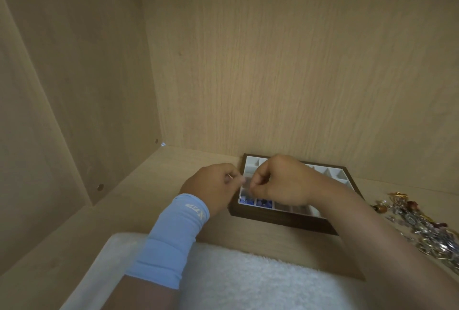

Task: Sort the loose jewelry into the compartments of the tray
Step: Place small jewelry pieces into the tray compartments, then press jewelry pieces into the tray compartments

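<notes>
Jewelry (427,225) sorting, fiddly bit
My left hand (211,185) and right hand (280,183) pinch a tiny piece (230,177); one slip and it lands in the wrong tray (285,222) slot below them.

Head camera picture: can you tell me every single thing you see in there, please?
tray: one, dark brown frame with white compartments, on the shelf against the back wall
blue pieces: several, too small to count, blue, in the tray's two front-left compartments
loose jewelry pile: one heap, silver, gold and some red, on the shelf right of the tray
fluffy cloth: one, white, nearest the camera
cabinet: one, light wood, all around
thin piece: one, pale, pinched in the left hand
sleeve: one, light blue, on the left wrist
left hand: one, by the tray's left edge
right hand: one, fingers curled, over the tray
</notes>
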Tool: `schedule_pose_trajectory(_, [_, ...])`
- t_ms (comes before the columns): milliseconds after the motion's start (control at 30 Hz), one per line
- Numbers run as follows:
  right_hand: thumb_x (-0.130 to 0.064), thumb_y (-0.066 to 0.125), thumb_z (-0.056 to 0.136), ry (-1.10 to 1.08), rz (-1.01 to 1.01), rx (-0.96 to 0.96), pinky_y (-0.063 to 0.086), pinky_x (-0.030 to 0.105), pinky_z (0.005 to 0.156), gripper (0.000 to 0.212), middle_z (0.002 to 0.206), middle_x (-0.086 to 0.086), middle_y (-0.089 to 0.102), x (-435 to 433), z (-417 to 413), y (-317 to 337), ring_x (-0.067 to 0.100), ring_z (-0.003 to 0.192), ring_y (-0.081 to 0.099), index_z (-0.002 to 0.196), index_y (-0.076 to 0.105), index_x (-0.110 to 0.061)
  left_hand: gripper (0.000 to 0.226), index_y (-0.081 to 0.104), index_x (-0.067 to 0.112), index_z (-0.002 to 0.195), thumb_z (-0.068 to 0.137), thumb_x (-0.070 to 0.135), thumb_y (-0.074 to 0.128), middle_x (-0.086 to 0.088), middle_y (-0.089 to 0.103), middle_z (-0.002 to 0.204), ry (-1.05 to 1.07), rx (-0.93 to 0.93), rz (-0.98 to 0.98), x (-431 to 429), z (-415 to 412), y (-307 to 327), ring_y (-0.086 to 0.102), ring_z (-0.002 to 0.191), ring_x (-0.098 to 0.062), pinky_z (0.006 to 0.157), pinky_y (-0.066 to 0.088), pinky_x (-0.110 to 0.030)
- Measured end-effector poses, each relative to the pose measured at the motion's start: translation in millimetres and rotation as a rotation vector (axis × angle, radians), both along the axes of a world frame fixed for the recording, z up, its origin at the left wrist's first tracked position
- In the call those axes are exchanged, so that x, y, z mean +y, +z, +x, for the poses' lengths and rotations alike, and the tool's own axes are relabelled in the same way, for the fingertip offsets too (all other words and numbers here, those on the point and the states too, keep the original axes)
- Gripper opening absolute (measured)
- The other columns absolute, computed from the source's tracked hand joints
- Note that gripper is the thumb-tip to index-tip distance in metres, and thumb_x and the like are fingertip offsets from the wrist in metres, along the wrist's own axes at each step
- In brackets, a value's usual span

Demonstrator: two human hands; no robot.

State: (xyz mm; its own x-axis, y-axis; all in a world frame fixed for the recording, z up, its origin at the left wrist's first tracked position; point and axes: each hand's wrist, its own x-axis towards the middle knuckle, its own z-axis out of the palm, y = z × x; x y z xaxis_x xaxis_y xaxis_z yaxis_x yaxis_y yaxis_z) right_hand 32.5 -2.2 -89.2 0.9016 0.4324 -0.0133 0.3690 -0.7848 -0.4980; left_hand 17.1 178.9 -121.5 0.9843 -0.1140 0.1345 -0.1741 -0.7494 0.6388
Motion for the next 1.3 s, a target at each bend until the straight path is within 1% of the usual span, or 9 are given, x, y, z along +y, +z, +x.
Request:
schedule_pose_trajectory(167, [-0.032,0.073,0.086,-0.022,-0.111,-0.084,0.058,0.036,0.08,0.011,0.078,-0.014,0.07,9.6,-0.9,-14.7,0.003,0.08,0.065,0.078,0.077,-0.026,0.01,0.071,0.03,0.076,0.082,0.024,0.067,0.012,0.069,0.08,-0.06,0.046,0.01,11.2,0.0,4.4,0.061,0.077,-0.002,0.082,0.052,-0.028])
schedule_pose_trajectory(333, [-0.031,0.07,0.086,-0.046,-0.11,-0.116,0.057,0.037,0.079,0.019,0.074,-0.015,0.065,13.2,-0.3,-15.7,0.005,0.079,0.063,0.068,0.066,-0.034,0.008,0.078,0.031,0.081,0.083,0.03,0.07,0.015,0.064,0.088,-0.102,0.031,0.136,2.2,-1.7,2.0,0.06,0.083,-0.004,0.086,0.053,-0.031])
schedule_pose_trajectory(433, [-0.029,0.07,0.088,-0.046,-0.047,-0.074,0.059,0.035,0.079,0.017,0.077,-0.014,0.07,6.0,0.0,-12.5,0.002,0.076,0.065,0.072,0.072,-0.031,0.01,0.077,0.034,0.082,0.084,0.035,0.068,0.016,0.06,0.092,-0.104,0.004,0.158,2.7,-1.0,-0.5,0.06,0.088,-0.007,0.088,0.052,-0.035])
schedule_pose_trajectory(633, [-0.026,0.062,0.089,0.013,-0.096,-0.011,0.056,0.033,0.088,0.017,0.094,-0.017,0.073,9.6,-2.9,-13.0,0.002,0.09,0.065,0.09,0.079,-0.028,0.013,0.068,0.036,0.077,0.085,0.028,0.062,0.018,0.066,0.082,-0.047,-0.051,0.033,10.8,-0.1,5.3,0.058,0.071,0.0,0.08,0.053,-0.029])
schedule_pose_trajectory(733, [-0.021,0.062,0.091,0.011,-0.014,0.001,0.053,0.024,0.08,0.019,0.086,-0.02,0.07,2.8,-2.5,-9.4,-0.003,0.082,0.064,0.095,0.079,-0.029,0.012,0.067,0.035,0.077,0.084,0.027,0.062,0.018,0.066,0.082,-0.054,-0.069,0.046,6.4,-2.8,4.8,0.057,0.07,0.0,0.079,0.053,-0.029])
schedule_pose_trajectory(867, [-0.019,0.06,0.094,-0.076,0.096,-0.039,0.043,0.016,0.07,0.021,0.083,-0.019,0.068,-31.5,-8.1,9.5,-0.005,0.072,0.06,0.095,0.077,-0.03,0.012,0.067,0.032,0.08,0.085,0.023,0.063,0.017,0.063,0.081,-0.076,-0.159,0.02,-10.9,-11.1,8.0,0.057,0.073,-0.003,0.078,0.054,-0.033])
schedule_pose_trajectory(1033, [-0.017,0.059,0.096,-0.222,0.109,-0.1,0.047,0.018,0.073,0.021,0.087,-0.012,0.071,-112.6,-19.9,34.7,0.004,0.085,0.064,0.094,0.078,-0.027,0.008,0.064,0.038,0.085,0.087,0.031,0.061,0.022,0.062,0.086,-0.187,-0.205,0.013,-61.2,-18.0,18.0,0.057,0.075,-0.001,0.077,0.052,-0.029])
schedule_pose_trajectory(1167, [-0.01,0.059,0.094,-0.329,0.113,-0.123,0.042,0.011,0.057,0.023,0.076,-0.01,0.069,-182.5,-32.0,35.0,0.0,0.062,0.057,0.091,0.077,-0.024,0.008,0.064,0.04,0.087,0.089,0.036,0.057,0.024,0.062,0.089,-0.339,-0.143,0.094,-130.4,-15.7,31.0,0.057,0.071,-0.002,0.075,0.052,-0.026])
schedule_pose_trajectory(1300, [-0.012,0.064,0.091,-0.37,0.011,-0.071,0.046,0.017,0.065,0.02,0.079,-0.011,0.07,-225.7,-41.4,21.0,0.003,0.07,0.063,0.086,0.075,-0.028,0.009,0.067,0.034,0.086,0.088,0.033,0.058,0.017,0.064,0.09,-0.41,-0.123,0.105,-196.7,-5.8,33.4,0.061,0.076,-0.009,0.076,0.054,-0.03])
